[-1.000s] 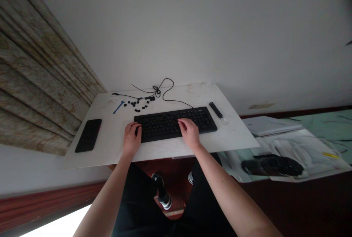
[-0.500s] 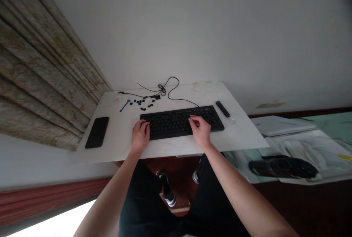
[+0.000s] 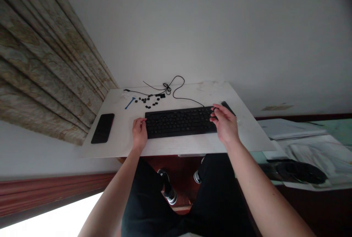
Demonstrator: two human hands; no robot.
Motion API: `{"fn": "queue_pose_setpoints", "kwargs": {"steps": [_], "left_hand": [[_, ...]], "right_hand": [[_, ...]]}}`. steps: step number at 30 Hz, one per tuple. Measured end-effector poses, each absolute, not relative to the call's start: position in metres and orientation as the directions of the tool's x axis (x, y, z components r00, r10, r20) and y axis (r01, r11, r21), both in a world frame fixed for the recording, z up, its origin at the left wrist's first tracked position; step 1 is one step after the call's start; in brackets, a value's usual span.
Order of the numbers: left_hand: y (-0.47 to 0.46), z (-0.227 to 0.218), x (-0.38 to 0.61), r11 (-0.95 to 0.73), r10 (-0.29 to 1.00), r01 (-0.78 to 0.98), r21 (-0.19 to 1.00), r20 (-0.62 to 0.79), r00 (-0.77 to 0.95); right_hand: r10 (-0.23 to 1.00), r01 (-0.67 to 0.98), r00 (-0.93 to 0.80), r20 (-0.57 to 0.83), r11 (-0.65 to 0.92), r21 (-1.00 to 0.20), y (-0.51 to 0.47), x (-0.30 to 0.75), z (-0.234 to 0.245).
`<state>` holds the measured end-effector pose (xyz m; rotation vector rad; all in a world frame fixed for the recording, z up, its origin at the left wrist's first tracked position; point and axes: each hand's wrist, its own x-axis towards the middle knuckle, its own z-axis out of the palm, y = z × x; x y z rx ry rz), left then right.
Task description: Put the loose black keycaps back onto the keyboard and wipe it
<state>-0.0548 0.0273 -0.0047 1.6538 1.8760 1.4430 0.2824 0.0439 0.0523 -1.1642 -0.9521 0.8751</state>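
A black keyboard (image 3: pixel 176 121) lies across the white table. My left hand (image 3: pixel 140 132) is closed at its left end, with bent fingers against the edge. Over the number-pad end hovers my right hand (image 3: pixel 226 123), its fingers loosely bent and apart, nothing visible between them. That hand hides the keyboard's right end. Several loose black keycaps (image 3: pixel 147 99) are scattered behind the keyboard, near a slim blue tool (image 3: pixel 130 103). Partly covered by my right hand is a dark, long-handled tool (image 3: pixel 228 107).
A black phone (image 3: pixel 102 128) rests at the left of the white table (image 3: pixel 176 144). The keyboard's cable (image 3: pixel 180 98) loops along the back, against the wall. A patterned curtain (image 3: pixel 55 54) hangs at left. Lower right, a dark bag-like item (image 3: pixel 299 171) lies on papers.
My right hand has moved right and lifted from the keys, its pinched fingers now apart. My left hand has slid from the keytops to the keyboard's left edge. The view has shifted slightly.
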Motion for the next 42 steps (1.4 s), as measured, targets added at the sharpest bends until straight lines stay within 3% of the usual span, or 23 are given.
{"fn": "queue_pose_setpoints", "kwargs": {"steps": [9, 19, 33, 38, 42], "left_hand": [[0.027, -0.006, -0.054, -0.137, 0.862, 0.619, 0.774, 0.400, -0.310], [0.027, -0.002, -0.051, -0.123, 0.879, 0.619, 0.776, 0.375, -0.295], [0.030, -0.004, -0.051, -0.113, 0.890, 0.609, 0.785, 0.353, -0.290], [0.030, -0.003, -0.051, -0.101, 0.893, 0.618, 0.780, 0.344, -0.288], [0.030, -0.003, -0.051, -0.101, 0.893, 0.615, 0.782, 0.343, -0.291]], "right_hand": [[0.967, -0.012, 0.255, 0.029, 0.033, -0.999, 0.041, 0.268, 0.043], [0.996, 0.313, -0.032, -0.077, -0.064, -0.948, 0.084, 0.257, 0.039], [0.977, 0.613, -0.208, -0.057, 0.085, -0.785, 0.132, 0.273, 0.060], [0.919, 0.661, -0.371, -0.131, 0.163, -0.733, 0.133, 0.264, 0.060], [0.897, 0.719, -0.404, -0.176, 0.193, -0.668, 0.135, 0.256, 0.057]]}}
